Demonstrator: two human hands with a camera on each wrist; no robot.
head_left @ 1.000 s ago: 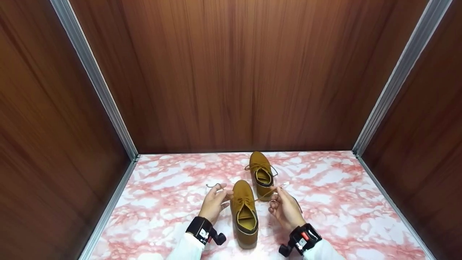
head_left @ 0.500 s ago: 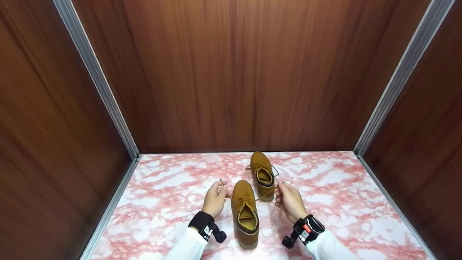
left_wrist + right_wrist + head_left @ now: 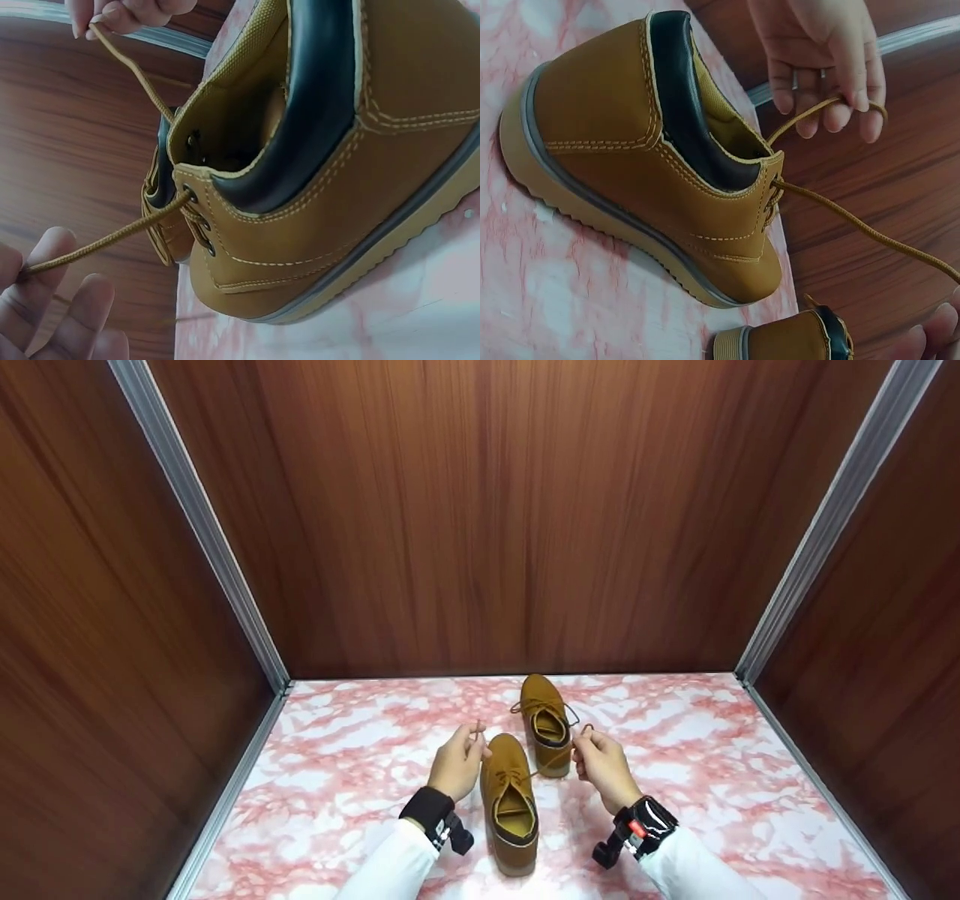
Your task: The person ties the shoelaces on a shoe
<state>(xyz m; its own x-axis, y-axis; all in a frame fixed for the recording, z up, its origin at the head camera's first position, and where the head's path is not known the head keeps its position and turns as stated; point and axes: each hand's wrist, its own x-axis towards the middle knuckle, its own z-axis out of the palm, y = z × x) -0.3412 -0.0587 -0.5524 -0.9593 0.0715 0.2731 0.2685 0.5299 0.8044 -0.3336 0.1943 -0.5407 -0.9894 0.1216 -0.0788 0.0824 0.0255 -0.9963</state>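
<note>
A tan lace-up shoe [image 3: 514,851] with a dark padded collar stands upright, toe away from me. My left hand [image 3: 457,761], at its left side near the toe, pinches one shoelace [image 3: 112,238] between thumb and fingers. On the right, my right hand [image 3: 606,771] pinches the other lace [image 3: 870,231], its fingertips overlapping the far shoe's heel edge in the head view. Both laces run up from the top eyelets, spread apart to either side. In the right wrist view, the left lace [image 3: 802,115] passes under the thumb and curls beyond the fingertips.
A matching tan shoe [image 3: 538,690], its lace tied in a bow, stands behind and slightly right of the near one. Both sit on a red-and-white marbled surface [image 3: 337,825]. Brown wood-grain panels [image 3: 480,525] with metal corner strips [image 3: 817,517] enclose the back and sides.
My left hand has moved right and forward, closer to the shoe's toe, with its lace. My right hand has shifted slightly right, and a lace loop now shows above its fingertips.
</note>
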